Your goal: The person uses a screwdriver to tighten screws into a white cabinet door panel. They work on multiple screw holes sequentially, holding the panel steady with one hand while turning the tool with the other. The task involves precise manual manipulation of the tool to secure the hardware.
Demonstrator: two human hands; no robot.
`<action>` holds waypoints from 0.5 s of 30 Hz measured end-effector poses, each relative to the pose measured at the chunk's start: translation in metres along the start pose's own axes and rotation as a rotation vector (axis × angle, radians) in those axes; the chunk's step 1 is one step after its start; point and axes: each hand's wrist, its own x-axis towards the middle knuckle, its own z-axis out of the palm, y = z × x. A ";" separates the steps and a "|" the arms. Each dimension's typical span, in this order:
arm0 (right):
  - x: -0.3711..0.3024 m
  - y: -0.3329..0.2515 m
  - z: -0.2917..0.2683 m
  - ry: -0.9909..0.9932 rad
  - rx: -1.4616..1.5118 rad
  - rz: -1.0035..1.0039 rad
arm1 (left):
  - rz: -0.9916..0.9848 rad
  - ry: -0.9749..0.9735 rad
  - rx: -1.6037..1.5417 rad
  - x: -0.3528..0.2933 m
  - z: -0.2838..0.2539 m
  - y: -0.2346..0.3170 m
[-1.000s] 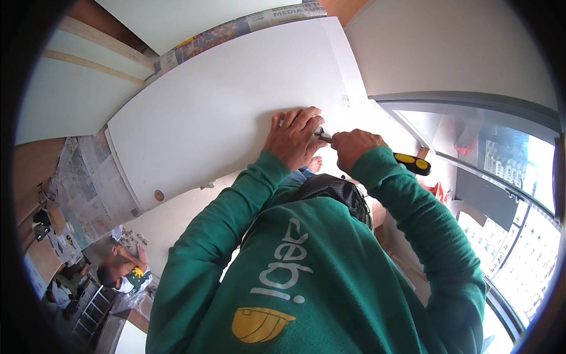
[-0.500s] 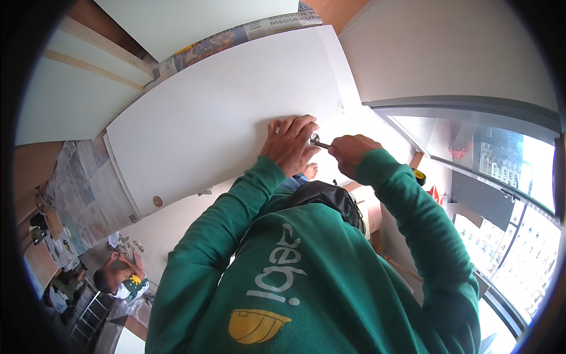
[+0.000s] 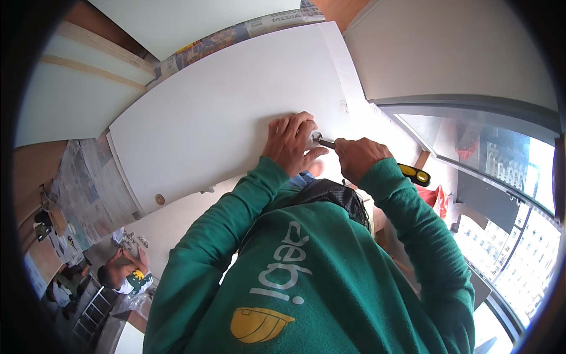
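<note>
A large white panel [image 3: 224, 106] lies in front of me. My left hand [image 3: 290, 141] rests on it near its right end, with bent fingers and the thumb stretched apart. Between that thumb and the forefinger sits a small metal fitting [image 3: 316, 137], too small to make out fully. My right hand [image 3: 361, 156] is closed round a hand tool [image 3: 327, 143] with a metal shaft, whose tip meets the fitting. Its yellow and black handle [image 3: 414, 174] sticks out past my right wrist; its exact kind is unclear. A round hole [image 3: 160, 199] marks the panel's near left corner.
Newspaper sheets [image 3: 97, 189] lie under and beside the panel. More pale boards [image 3: 82, 88] are at the far left. A window [image 3: 501, 177] with a metal frame stands on the right, beside a red bag [image 3: 436, 200]. Another person [image 3: 127, 274] sits at the lower left.
My right hand has shifted slightly right and down, and more of the tool's handle shows past the wrist. The left hand stays in place by the fitting.
</note>
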 end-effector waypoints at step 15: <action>0.028 -0.018 -0.028 -0.126 -0.249 -0.043 | -0.034 -0.002 0.121 -0.002 0.008 0.004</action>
